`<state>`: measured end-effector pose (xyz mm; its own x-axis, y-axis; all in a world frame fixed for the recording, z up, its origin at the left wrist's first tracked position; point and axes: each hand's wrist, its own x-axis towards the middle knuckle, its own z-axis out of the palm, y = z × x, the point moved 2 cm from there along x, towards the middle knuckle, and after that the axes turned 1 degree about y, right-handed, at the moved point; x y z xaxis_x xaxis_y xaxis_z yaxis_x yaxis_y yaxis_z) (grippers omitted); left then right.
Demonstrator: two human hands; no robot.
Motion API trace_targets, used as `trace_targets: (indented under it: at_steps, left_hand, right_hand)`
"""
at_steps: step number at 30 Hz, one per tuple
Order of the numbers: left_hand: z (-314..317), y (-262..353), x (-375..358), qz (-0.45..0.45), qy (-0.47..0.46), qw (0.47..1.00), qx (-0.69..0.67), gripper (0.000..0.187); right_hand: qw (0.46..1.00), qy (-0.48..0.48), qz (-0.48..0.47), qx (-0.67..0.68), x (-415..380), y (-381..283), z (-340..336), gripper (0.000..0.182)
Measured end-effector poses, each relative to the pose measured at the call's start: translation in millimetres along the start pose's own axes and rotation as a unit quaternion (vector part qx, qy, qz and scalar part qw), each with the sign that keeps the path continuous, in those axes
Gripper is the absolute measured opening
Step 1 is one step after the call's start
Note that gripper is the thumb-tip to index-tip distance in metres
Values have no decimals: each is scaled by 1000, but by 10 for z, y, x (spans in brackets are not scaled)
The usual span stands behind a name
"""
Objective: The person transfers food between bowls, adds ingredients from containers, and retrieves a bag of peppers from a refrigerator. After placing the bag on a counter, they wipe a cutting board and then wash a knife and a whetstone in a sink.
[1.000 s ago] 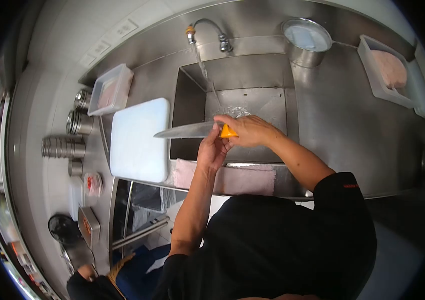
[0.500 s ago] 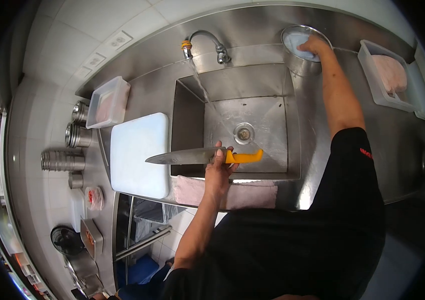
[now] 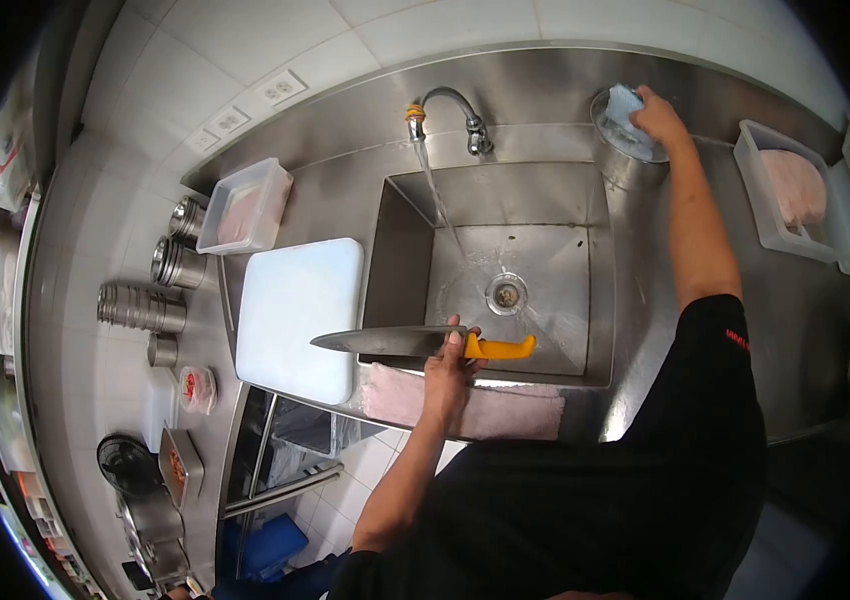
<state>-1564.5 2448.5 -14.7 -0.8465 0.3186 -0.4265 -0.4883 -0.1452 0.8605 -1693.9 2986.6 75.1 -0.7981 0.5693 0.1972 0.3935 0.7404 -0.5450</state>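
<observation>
Gripping one knife (image 3: 415,343), one cloth (image 3: 625,105)

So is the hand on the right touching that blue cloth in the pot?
Touching. The head view shows the right hand gripping the blue cloth at the metal pot, its fingers closed on it.

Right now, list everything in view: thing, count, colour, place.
knife: one, steel blade, orange handle, held over the sink's front edge
cloth: one, pale blue, lifted from the metal pot
sink: one, steel, centre
faucet: one, steel, running, behind the sink
cutting board: one, white, left of the sink
towel: one, pink, on the counter's front edge
plastic tubs: two, clear, far left and far right
metal canisters: several, steel, left counter
left hand: holds the knife
right hand: grips the cloth
</observation>
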Motion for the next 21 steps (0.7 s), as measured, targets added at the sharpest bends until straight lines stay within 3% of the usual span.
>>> trace_targets:
  at_steps: [2, 5, 8, 11, 13, 14, 15, 16, 17, 18, 21]
  left_hand:
    - [7, 21, -20, 2, 6, 1000, -3, 71]
    - [4, 21, -29, 10, 4, 1000, -2, 72]
    - [-12, 1, -15, 14, 0, 1000, -3, 71]
    - [-20, -9, -9, 13, 10, 1000, -10, 70]
    - [-35, -51, -5, 4, 5, 1000, -15, 69]
    - [-51, -44, 3, 10, 9, 1000, -20, 68]
    - [-32, -36, -5, 12, 16, 999, -26, 67]
    - [-41, -44, -18, 9, 21, 999, -27, 66]
    - [-50, -57, -22, 9, 26, 999, -29, 66]
    - [-44, -71, -8, 10, 29, 999, -32, 65]
    - [-75, -80, 24, -3, 18, 999, -29, 64]
  right_hand:
    - [995, -6, 6, 98, -38, -11, -130, 64]
    - [993, -12, -37, 113, 101, 113, -148, 66]
    - [990, 0, -12, 138, 80, 98, -151, 59]
    - [999, 33, -4, -26, 40, 24, -40, 52]
    - [986, 58, -127, -91, 5, 120, 134, 47]
    - [977, 23, -175, -120, 223, 386, 389, 50]
    - [971, -14, -153, -184, 106, 307, 426, 59]
    - [968, -120, -21, -219, -140, -66, 256, 75]
    - [960, -166, -41, -222, -62, 37, 335, 84]
    - [960, -182, -62, -205, 98, 260, 515, 87]
    - [942, -253, 6, -219, 159, 270, 596, 83]
